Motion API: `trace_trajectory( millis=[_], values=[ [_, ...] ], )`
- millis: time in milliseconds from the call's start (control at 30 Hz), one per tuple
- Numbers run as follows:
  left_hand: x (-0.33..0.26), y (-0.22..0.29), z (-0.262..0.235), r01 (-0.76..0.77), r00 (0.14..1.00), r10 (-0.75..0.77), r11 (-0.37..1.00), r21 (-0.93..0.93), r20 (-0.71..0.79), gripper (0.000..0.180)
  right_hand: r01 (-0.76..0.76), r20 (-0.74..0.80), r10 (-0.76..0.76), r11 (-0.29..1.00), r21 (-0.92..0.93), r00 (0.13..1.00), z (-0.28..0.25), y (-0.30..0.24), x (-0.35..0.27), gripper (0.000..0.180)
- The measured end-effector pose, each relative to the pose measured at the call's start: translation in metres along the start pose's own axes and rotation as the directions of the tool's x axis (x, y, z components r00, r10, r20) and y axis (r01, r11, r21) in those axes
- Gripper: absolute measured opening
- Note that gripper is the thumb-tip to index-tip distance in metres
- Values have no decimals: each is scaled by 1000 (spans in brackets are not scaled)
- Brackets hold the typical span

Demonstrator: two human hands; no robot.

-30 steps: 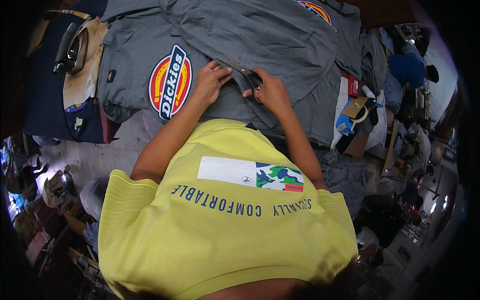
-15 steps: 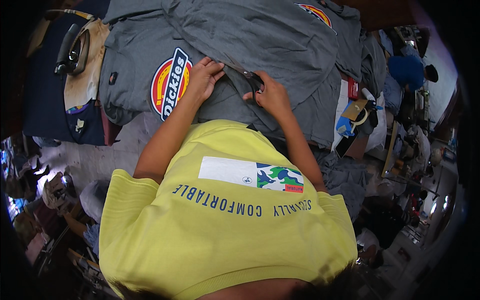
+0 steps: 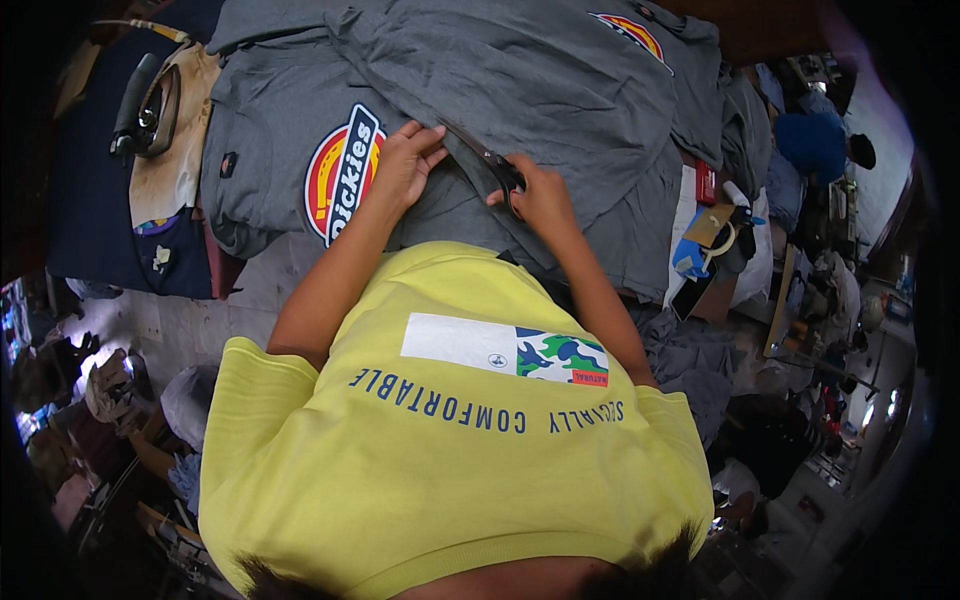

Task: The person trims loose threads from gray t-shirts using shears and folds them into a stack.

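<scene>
Grey T-shirts (image 3: 540,90) lie spread and overlapping on the table in front of me. The nearest one bears a large red, yellow and blue printed emblem (image 3: 340,170). My right hand (image 3: 540,195) holds a pair of scissors (image 3: 492,160) by their black handles. Their dark blades point up and left across the fabric, looking nearly closed, and the tips reach beside my left fingertips. My left hand (image 3: 408,168) is closed in a pinch at the right side of the emblem, low over the cloth. What lies between those fingers is too small to make out.
An iron (image 3: 155,115) rests on a scorched tan cloth (image 3: 170,195) at the table's left. At the right edge are a red box (image 3: 706,182), a tape roll (image 3: 722,240) and a dark phone-like slab (image 3: 690,297). A person in blue (image 3: 812,145) is at the far right.
The scissors have turned a little, their blades now pointing more steeply up beside my left fingertips. My right hand has shifted slightly; my left hand keeps its pinch in nearly the same place.
</scene>
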State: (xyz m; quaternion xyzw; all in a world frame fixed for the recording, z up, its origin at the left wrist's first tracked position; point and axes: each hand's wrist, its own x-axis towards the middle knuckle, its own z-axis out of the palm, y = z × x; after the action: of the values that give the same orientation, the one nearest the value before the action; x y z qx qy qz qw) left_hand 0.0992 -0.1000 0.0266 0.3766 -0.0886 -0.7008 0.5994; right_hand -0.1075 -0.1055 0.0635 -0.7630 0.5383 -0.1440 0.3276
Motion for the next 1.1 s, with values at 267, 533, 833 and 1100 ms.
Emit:
trace_trajectory(
  millis=[267, 533, 833, 1100],
  values=[
    [2, 3, -2, -70, 997, 71, 995, 69, -11, 26, 3, 2, -3, 995, -104, 1000, -4, -24, 6, 56],
    [2, 6, 0, -60, 998, 61, 996, 61, -7, 26, 1, 9, 0, 998, -62, 1000, 0, -17, 15, 42],
    [11, 10, -10, -85, 996, 86, 995, 51, -9, 32, 21, -7, -22, 989, -145, 1000, -2, -30, 21, 45],
    [9, 11, -8, -92, 996, 93, 995, 49, -6, 32, 38, 4, -38, 997, -74, 999, 4, -28, 30, 40]
  ],
)
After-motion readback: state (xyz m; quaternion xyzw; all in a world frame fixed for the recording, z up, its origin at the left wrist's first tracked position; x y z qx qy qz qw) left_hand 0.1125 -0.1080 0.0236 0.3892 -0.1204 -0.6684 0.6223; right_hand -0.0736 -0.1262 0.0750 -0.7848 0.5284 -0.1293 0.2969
